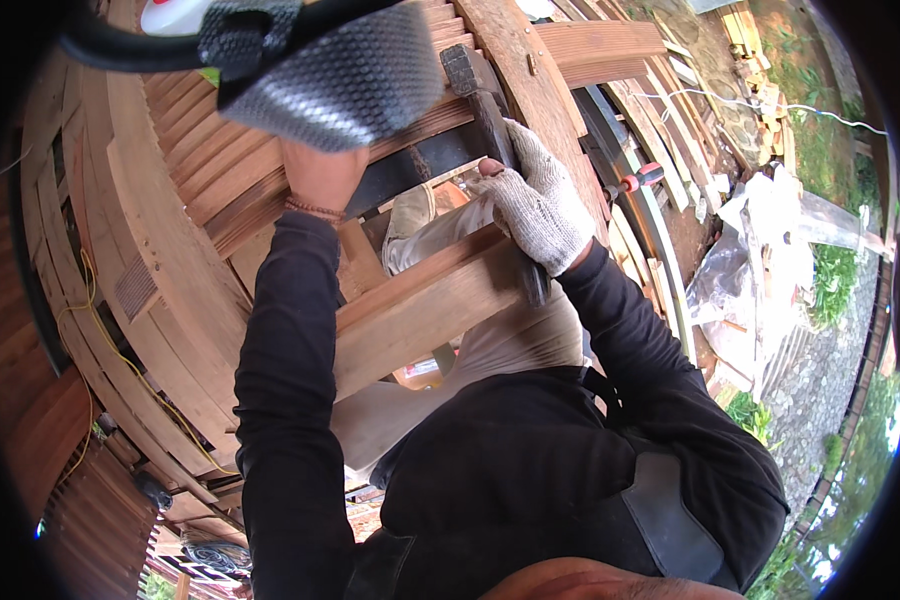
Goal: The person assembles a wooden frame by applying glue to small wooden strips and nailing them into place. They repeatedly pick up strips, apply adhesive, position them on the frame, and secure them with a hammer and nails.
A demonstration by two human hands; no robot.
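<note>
My right hand (545,205), in a white knitted glove with a bare thumb tip, is closed round the dark handle of a hammer (492,130). The hammer's worn metal head points away from me, and the handle's end sticks out below the glove. My left hand (322,168) reaches forward over wooden slats (205,165). A grey mesh flap (345,85) close to the camera hides its fingers, so only the wrist and back of the hand show, with a beaded bracelet. Between my arms lies a wooden beam (430,310), across my light trousers.
A curved wooden board (540,75) runs beyond the hammer. To the right are a red-and-black handled screwdriver (642,178), crumpled clear plastic sheeting (760,260) and stacked timber (755,85). A yellow cord (135,365) trails over planks at left. Gaps open between the beams.
</note>
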